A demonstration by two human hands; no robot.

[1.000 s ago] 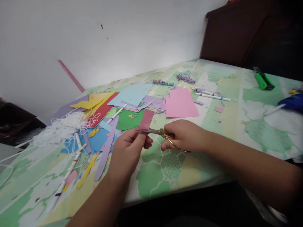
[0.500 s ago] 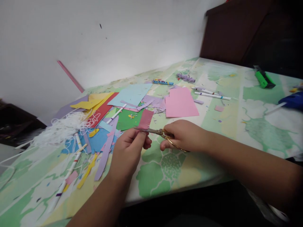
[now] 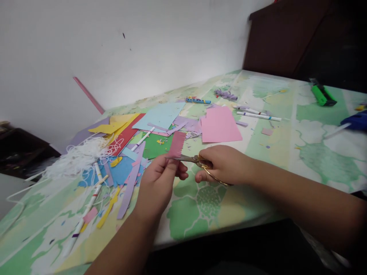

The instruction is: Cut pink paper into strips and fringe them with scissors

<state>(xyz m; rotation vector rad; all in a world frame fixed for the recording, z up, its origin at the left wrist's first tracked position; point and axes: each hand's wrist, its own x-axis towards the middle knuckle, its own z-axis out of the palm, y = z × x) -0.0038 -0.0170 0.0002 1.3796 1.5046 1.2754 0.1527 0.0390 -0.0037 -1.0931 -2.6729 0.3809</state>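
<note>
Left hand (image 3: 156, 181): clamped on fringed, dark-pink rectangular paper strip (image 3: 177, 143). Right hand (image 3: 228, 164): clamped on gold-handled metal scissors (image 3: 189, 158), positioned at the strip's near end.

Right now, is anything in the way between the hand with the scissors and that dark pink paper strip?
Nothing visible is. The scissors in the right hand reach the dark pink paper strip directly; the left hand holds its near end, close beside the blades.
</note>
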